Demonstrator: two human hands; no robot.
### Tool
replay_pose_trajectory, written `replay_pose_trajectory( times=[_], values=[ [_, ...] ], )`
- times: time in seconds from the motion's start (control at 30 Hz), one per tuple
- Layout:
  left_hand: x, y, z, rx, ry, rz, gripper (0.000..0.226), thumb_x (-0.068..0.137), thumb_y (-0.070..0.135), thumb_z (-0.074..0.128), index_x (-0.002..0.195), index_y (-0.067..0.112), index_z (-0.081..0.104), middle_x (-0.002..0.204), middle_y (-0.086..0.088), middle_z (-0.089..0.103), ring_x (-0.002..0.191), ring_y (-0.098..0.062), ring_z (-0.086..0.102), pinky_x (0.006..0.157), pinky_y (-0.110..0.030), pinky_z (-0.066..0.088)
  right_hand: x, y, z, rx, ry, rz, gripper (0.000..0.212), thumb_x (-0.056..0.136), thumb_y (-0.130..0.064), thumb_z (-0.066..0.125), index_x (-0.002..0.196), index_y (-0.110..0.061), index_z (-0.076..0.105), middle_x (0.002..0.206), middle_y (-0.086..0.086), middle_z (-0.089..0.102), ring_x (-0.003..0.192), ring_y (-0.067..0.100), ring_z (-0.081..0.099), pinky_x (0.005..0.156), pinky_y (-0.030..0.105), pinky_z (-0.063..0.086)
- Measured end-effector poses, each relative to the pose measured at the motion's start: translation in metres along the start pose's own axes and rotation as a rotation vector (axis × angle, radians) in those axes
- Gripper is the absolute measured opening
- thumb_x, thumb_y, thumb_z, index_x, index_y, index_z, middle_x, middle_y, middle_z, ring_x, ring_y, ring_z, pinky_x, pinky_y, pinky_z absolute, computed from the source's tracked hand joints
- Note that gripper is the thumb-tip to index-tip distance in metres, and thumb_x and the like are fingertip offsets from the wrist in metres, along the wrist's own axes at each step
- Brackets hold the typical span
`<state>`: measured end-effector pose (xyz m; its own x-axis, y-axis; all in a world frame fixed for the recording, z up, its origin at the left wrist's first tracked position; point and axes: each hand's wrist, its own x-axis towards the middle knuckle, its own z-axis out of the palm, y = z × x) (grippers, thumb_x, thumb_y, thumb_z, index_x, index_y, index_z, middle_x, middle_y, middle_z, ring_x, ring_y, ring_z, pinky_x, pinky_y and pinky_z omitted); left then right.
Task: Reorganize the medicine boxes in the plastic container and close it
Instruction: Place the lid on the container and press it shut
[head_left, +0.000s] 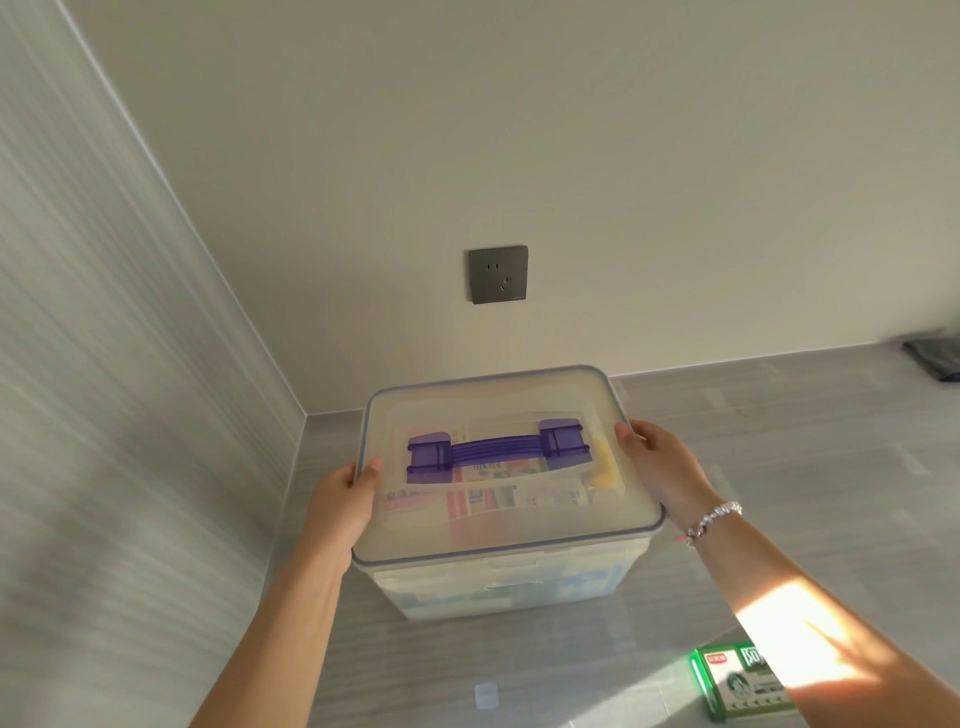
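The translucent plastic container (506, 582) sits on the grey floor (779, 441) just in front of the wall, directly below the dark wall socket (498, 274). Its lid (519, 525) rests on top, purple handle (498, 451) at the centre, and medicine boxes (483, 501) show blurrily through it. The left hand (343, 499) clasps the lid's left edge, thumb over the rim; the right hand (660, 467), beaded bracelet (714, 515) at the wrist, clasps the right edge likewise. A green medicine box (737, 680) lies on the floor to the container's near right.
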<state>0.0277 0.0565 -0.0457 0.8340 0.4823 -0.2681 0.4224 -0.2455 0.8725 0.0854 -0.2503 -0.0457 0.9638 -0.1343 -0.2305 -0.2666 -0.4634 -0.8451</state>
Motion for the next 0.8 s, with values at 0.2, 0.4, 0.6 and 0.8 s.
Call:
replay_pose_trajectory(
  times=[0.2, 0.4, 0.6, 0.8],
  values=[
    [0.002, 0.000, 0.008, 0.216, 0.027, 0.071, 0.035, 0.096, 0.030, 0.032, 0.120, 0.011, 0.048, 0.109, -0.011, 0.058, 0.098, -0.031, 0.055, 0.088, -0.042, 0.045, -0.011, -0.007, 0.005, -0.211, 0.018, -0.048, 0.040, 0.096, -0.036, 0.034, 0.119, -0.007, 0.050, 0.076, 0.002, 0.057, 0.061, 0.014, 0.050, 0.051, 0.026, 0.037],
    [0.013, 0.016, 0.023, 0.797, -0.002, 0.495, 0.055, 0.097, 0.041, 0.032, 0.146, 0.019, 0.024, 0.158, -0.009, 0.011, 0.147, -0.022, 0.004, 0.116, -0.047, 0.003, -0.063, 0.009, 0.006, -0.512, -0.036, -0.292, 0.082, 0.079, -0.062, 0.048, 0.146, -0.027, 0.017, 0.157, 0.004, 0.006, 0.143, 0.023, 0.004, 0.114, 0.042, 0.013],
    [0.047, 0.068, 0.080, 0.877, -0.268, 0.693, 0.054, 0.098, 0.041, 0.031, 0.145, 0.015, 0.029, 0.154, -0.007, 0.027, 0.144, -0.020, 0.019, 0.118, -0.044, 0.005, -0.077, 0.014, 0.005, -0.511, -0.128, -0.327, 0.121, 0.037, -0.080, 0.054, 0.144, -0.040, 0.014, 0.156, 0.006, -0.013, 0.141, 0.021, -0.008, 0.114, 0.045, 0.017],
    [0.064, 0.097, 0.116, 0.856, -0.333, 0.632, 0.063, 0.084, 0.065, 0.042, 0.125, 0.019, 0.055, 0.130, -0.001, 0.058, 0.119, -0.023, 0.052, 0.100, -0.040, 0.034, -0.074, 0.020, 0.009, -0.394, -0.066, -0.333, 0.120, 0.034, -0.074, 0.062, 0.143, -0.039, 0.024, 0.156, 0.001, -0.007, 0.139, 0.018, 0.001, 0.112, 0.043, 0.021]
  ],
)
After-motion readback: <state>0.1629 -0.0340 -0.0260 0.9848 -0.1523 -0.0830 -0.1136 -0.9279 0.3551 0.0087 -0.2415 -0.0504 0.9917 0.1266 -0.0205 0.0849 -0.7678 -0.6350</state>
